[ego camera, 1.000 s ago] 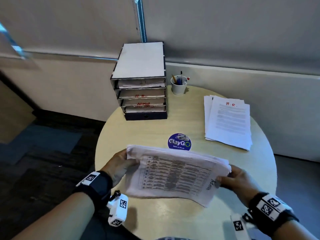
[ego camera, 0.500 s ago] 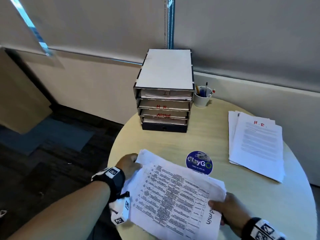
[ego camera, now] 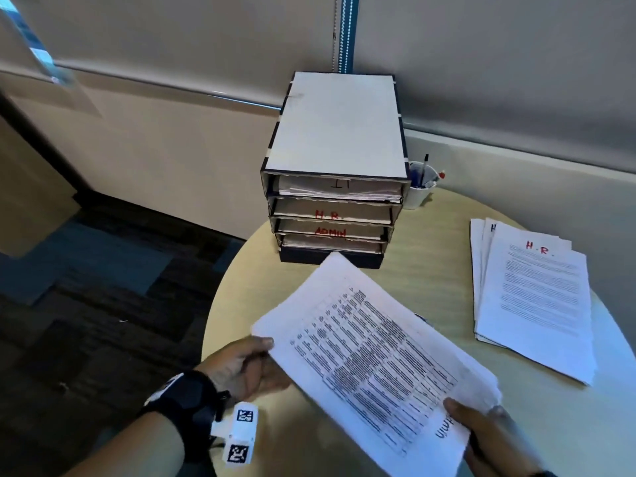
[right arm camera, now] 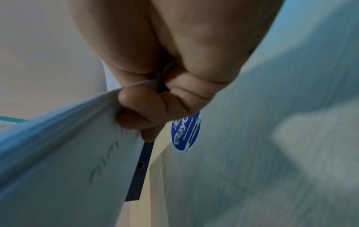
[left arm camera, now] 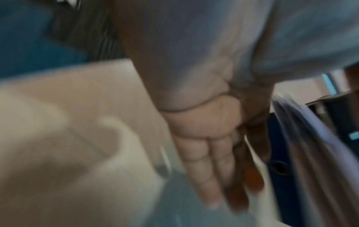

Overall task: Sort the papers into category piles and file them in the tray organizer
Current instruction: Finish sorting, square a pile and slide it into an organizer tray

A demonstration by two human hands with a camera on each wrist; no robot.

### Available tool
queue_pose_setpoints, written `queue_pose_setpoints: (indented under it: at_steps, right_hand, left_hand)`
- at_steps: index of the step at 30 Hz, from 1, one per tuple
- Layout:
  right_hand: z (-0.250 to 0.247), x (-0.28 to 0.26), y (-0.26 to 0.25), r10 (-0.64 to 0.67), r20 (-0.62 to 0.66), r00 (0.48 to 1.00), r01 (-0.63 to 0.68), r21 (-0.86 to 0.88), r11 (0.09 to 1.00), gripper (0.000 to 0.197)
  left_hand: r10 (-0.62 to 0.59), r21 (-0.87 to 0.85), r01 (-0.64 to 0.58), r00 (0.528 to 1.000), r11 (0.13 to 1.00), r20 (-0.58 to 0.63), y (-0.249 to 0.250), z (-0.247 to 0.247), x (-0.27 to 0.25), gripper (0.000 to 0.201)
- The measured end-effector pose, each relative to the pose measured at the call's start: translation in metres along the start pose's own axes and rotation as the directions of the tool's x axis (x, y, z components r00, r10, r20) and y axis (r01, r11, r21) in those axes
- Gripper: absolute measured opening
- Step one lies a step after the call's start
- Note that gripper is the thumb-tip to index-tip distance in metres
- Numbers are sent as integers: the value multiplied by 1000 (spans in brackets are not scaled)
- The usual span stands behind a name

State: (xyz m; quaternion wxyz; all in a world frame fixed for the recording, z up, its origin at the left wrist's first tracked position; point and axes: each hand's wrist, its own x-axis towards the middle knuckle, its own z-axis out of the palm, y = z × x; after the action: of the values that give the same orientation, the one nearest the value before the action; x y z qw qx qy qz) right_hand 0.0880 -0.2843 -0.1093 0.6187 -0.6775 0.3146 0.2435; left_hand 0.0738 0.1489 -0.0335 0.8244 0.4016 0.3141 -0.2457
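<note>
Holding a sheaf of papers (ego camera: 371, 366) above the round desk (ego camera: 430, 270), the left hand (ego camera: 241, 366) grips its left edge while the right hand (ego camera: 488, 438) pinches the near corner, thumb on top. The top sheet carries a dense printed table with "Admin" handwritten at the near end. Its far corner points at the tray organizer (ego camera: 335, 173), labelled IT, H.R., ADMIN.

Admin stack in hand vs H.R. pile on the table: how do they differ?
The Admin stack is held above the table by the left hand and right hand; the H.R. pile lies flat on the table, untouched.
The Admin stack's top sheet is a dense table, label in black; the H.R. pile's is paragraph text, label in red.
The Admin stack sits diagonal, a corner towards the tray organizer; the H.R. pile is loosely fanned.
Both are white paper.
</note>
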Motion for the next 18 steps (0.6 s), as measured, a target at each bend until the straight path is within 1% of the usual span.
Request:
queue_pose_setpoints:
  at_steps: [1,2,3,4,5,6,7,8,9,11,14,18]
  right_hand:
    - [1,-13,-17,5,61,998,-8,53,999,69]
    - [20,-35,-43,7,73,997,-17,133,991,50]
    - [35,-54,-63,30,112,993,-47,153,987,34]
    - [52,-69,-84,-2,158,987,-30,201,979,28]
    - [58,-72,-92,-29,159,987,-13,260,966,28]
    - [63,-73,-98,-80,192,978,18,307,952,29]
    - [66,-73,-100,-114,195,974,36,365,930,30]
    - [71,-71,-100,-141,224,964,40,401,915,31]
    - [72,-68,-100,-136,222,965,39,395,918,32]
    - [79,-67,-104,-138,228,964,25,440,897,32]
    - [85,-64,-106,-155,258,954,8,491,871,36]
    - [86,-62,-103,-142,249,958,6,477,879,34]
  left_hand:
    - [86,-70,-85,996,994,11,3,10,5,71]
    - [174,-101,-172,985,980,10,8,22,8,63]
    - [237,-112,-235,971,965,6,14,32,13,52]
    - [280,-111,-279,960,954,-10,22,40,18,45]
    - [312,-109,-314,949,943,-33,30,47,23,44]
    - [331,-105,-336,941,936,-64,38,51,28,43]
    - [345,-105,-354,934,929,-89,45,55,33,43]
    - [356,-101,-368,927,925,-114,51,58,37,41]
    - [362,-99,-375,924,922,-125,57,60,42,40]
    - [362,-82,-377,920,923,-150,65,60,50,39]
    - [335,-67,-353,922,933,-196,71,55,61,41]
    - [298,-44,-319,920,947,-253,68,47,74,42]
